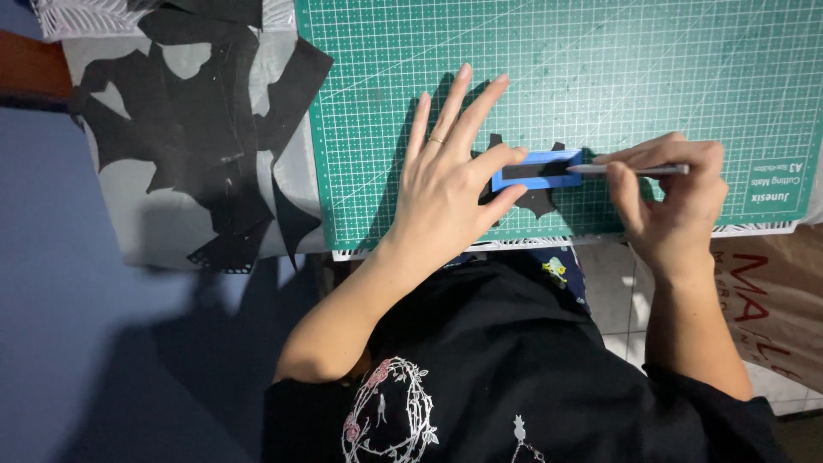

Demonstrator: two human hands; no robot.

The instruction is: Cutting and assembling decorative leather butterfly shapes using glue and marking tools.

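Mid-cut, by the look of it: left hand (446, 184) lies flat with fingers spread, thumb and forefinger bracketing the left end of a blue rectangular template (538, 170) and pressing it down on a piece of black paper (533, 199) on the green cutting mat (557, 103). Right hand (673, 193) is pinched shut on a slim silver craft knife (630, 170), pen-style, with the tip touching the template's right end — just off the right fingertips. Judging progress: the black piece already has jagged, pointed edges sticking out above and below the template, so some outline shaping looks done; the template's inner window is dark, and I can't tell whether that slot is cut through yet or only backed by the paper. The cut along the right end looks to be the one in hand, the rest of the frame left to go. Materials: the mat is matte, gridded with white lines and scuffed; the template is stiff, smooth, a hollow frame; the paper is thin, flat and dull black. Well left of the holding hand, off the mat, a pile of black offcuts (206, 129) — irregular, angular scraps on a grey sheet (129, 184) — suggests earlier pieces are already trimmed.
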